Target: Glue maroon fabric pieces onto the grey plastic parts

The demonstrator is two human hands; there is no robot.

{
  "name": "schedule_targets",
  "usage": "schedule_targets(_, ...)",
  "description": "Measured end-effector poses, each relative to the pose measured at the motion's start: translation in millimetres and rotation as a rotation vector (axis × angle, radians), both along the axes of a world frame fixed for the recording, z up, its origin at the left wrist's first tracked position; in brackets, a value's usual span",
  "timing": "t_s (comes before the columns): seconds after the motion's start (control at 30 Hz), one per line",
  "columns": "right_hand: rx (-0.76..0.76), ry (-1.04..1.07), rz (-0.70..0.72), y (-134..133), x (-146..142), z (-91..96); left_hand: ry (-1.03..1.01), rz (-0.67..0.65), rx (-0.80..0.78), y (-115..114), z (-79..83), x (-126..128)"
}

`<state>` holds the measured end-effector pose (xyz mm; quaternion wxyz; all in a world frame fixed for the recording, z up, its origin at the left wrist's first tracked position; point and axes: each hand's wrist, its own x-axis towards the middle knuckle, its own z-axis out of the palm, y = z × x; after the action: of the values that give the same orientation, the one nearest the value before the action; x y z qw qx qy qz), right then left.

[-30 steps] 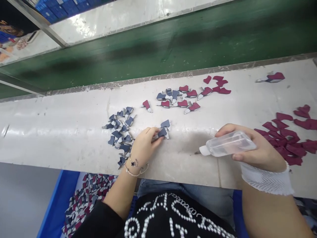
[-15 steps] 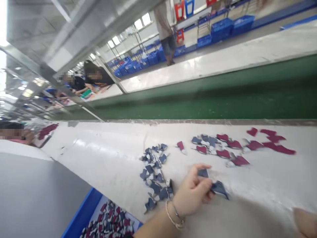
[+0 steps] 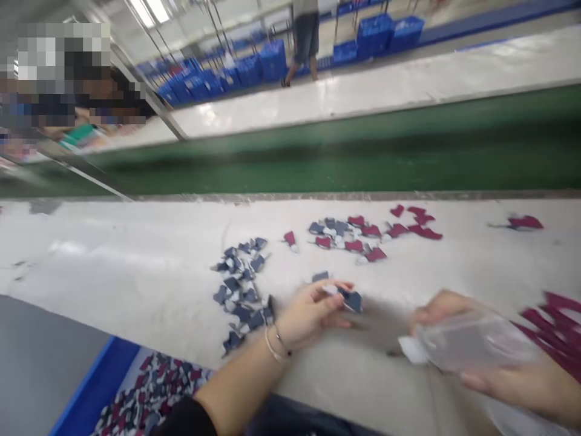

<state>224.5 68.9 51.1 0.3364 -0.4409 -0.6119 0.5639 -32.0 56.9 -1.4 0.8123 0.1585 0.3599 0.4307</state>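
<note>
While the left hand (image 3: 313,312) pinches a navy cut piece (image 3: 351,301) between narrowly set fingers (image 3: 333,284), the right hand (image 3: 531,387) grips a clear plastic bottle (image 3: 472,342), its fingers spread wide. Both work over the white desk (image 3: 136,272) — neither grip is sharply resolved.

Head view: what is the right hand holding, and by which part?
The right hand grips a clear plastic bottle around its body, leaving the white tip end free.

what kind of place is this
Most likely a factory production line. A long green conveyor belt runs beside a white work surface, blue plastic crates stand along the aisle beyond, and small navy cut pieces lie piled within reach.
</note>
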Motion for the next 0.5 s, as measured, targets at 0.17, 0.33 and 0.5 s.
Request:
schedule_targets(0.17, -0.140, -0.066, -0.142, -0.4, -17.1, 22.6, 0.013, -0.141, 0.086, -4.4, 4.5, 5.1)
schedule_targets(0.33, 0.024, -0.239, -0.198, -7.5, -33.7, 28.4, 0.077, -0.188, 0.102, -9.2, 10.5, 12.6)
schedule_targets(0.5, 0.104, -0.276, -0.218, -16.3, -49.9, 34.1, 0.107, -0.276, 0.114, -12.8, 14.2, 12.0)
